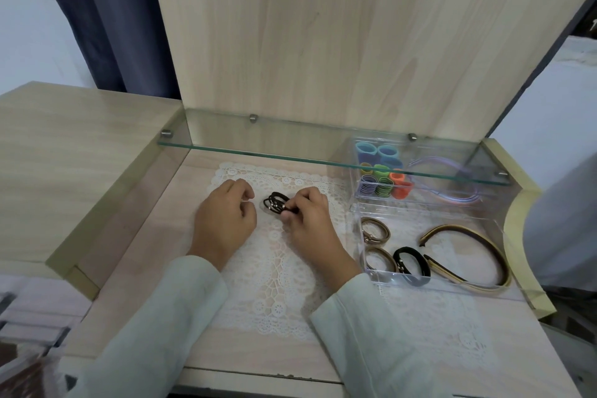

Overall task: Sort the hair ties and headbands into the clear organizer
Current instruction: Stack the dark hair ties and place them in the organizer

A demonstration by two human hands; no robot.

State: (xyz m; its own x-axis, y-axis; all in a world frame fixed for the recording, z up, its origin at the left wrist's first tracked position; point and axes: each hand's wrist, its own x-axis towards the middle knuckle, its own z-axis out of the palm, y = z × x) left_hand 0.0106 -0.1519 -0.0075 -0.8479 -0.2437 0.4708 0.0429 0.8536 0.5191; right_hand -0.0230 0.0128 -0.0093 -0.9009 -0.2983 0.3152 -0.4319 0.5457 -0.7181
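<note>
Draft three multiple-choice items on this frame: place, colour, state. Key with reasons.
1. Where does the bunch of dark hair ties lie? A a plate; B lace mat; C the floor.
2. What colour are the headbands in the near compartment of the clear organizer? A red; B green; C brown and tan.
3. What is the right hand doing? A pinching the ties; B lying flat; C reaching into the organizer.
Key: 1 B, the ties rest on the lace; 2 C, both bands show brown with tan edges; 3 A, its fingers curl onto the bunch.
</note>
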